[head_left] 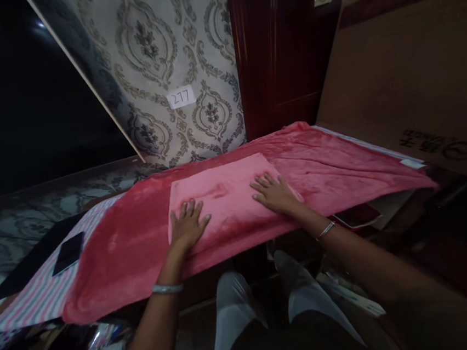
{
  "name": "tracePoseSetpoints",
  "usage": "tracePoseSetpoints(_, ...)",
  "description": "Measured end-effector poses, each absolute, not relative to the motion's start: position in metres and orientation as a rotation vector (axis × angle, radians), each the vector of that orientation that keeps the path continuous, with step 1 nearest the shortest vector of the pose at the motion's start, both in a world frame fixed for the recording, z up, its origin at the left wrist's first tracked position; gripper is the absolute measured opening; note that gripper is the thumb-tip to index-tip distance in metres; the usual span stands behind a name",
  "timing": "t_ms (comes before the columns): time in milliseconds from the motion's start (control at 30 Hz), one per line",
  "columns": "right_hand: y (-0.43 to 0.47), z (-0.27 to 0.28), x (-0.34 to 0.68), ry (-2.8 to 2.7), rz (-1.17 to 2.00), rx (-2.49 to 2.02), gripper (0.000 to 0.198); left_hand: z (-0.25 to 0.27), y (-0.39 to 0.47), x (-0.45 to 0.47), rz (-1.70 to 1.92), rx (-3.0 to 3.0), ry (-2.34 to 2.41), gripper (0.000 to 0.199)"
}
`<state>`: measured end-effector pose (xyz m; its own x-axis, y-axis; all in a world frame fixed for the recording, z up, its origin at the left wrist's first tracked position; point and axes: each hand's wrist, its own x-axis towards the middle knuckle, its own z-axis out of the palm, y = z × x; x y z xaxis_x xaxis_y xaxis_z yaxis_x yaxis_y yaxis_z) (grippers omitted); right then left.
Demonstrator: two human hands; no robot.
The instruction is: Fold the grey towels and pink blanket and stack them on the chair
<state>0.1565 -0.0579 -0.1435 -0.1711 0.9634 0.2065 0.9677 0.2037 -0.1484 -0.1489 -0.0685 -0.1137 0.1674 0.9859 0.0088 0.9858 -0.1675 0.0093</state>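
A lighter pink, roughly rectangular piece of plush cloth [227, 197] lies flat on a larger red-pink plush blanket [128, 245], which is spread over a low surface. I cannot tell whether the lighter piece is a separate cloth or a folded part. My left hand [188, 226] rests palm down on its left side, fingers spread. Toward its right edge my right hand [274, 193] also lies flat, with the fingers apart. Neither hand grips anything. Creases run through the blanket to the right of my right hand.
A dark phone [69, 253] lies on a striped cloth [34, 298] at the left. A large cardboard box [405, 70] stands at the right. Patterned wallpaper with a paper label [181, 97] rises behind, beside a dark screen [31, 95]. My knees are below the front edge.
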Motion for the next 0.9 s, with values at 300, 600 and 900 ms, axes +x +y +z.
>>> tracePoseSetpoints(300, -0.039, -0.155, 0.219, -1.769, 0.397, -1.914, 0.063, -0.121, -0.046, -0.227, 0.849, 1.704, 1.950, 0.058)
tracePoseSetpoints(600, 0.004, -0.142, 0.217, -1.430, 0.766, -1.721, 0.057, -0.086, 0.012, -0.220, 0.918, 0.894, 1.602, 0.031)
tracePoseSetpoints(900, 0.028, -0.104, 0.207, -1.261, 1.121, -1.595, 0.046, -0.075, 0.018, -0.193, 0.974, 1.158, 1.670, 0.051)
